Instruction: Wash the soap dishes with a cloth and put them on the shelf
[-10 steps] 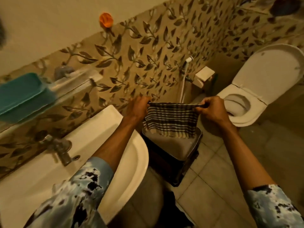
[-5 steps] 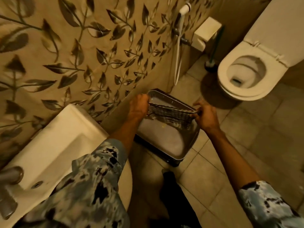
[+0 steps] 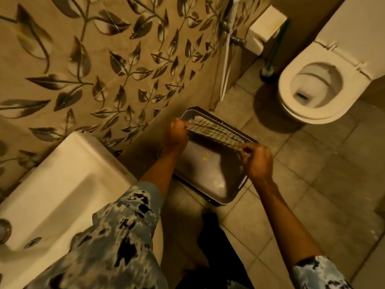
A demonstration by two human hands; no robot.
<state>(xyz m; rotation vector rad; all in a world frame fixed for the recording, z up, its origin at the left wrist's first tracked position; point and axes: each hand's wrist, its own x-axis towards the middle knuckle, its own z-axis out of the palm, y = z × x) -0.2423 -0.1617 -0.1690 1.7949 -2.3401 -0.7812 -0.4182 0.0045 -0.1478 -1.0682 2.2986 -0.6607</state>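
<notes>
**Cloth held flat over the tub**

The cloth (image 3: 214, 132) is a thin rag w/ dark and light checks. It looks a bit blurry. It is pulled out long and flat between both hands, low over the far end of the tub (image 3: 208, 176).

Left hand (image 3: 177, 135) is closed, fingers pinched on the cloth's left end, near the wall (image 3: 93, 69) w/ the leaf pattern. Right hand (image 3: 257, 160) is closed too, pinching the cloth's right end, nearer the floor (image 3: 323, 163) side.

The tub is a gray box w/ a dark rim. It sits on the tile floor, just beside the wall. Inside, a small yellow bit (image 3: 206, 157) lies on the gray bottom.

The white sink (image 3: 62, 184) is at the left, by the left sleeve (image 3: 116, 236). The toilet (image 3: 316, 88) is open, well apart at top right.
</notes>
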